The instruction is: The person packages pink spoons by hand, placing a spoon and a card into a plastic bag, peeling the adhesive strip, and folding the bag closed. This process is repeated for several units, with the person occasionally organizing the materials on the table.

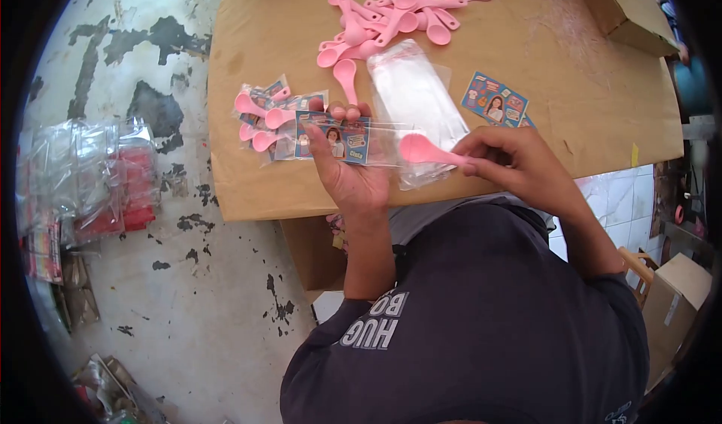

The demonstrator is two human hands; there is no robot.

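Observation:
My left hand is closed on a clear plastic bag with a blue printed card inside it. Between the fingers of my right hand is the handle of a pink spoon, its bowl pointing left at the bag's open end. Under both hands lies a stack of clear plastic bags. Just left of my left hand are several packed pink spoons in clear bags with cards. One loose pink spoon rests beyond my left fingertips.
A heap of pink spoons covers the back of the brown paper-covered table. Printed cards lie beyond my right hand. A cardboard box stands at the back right corner. Plastic-wrapped packs sit on the floor at left.

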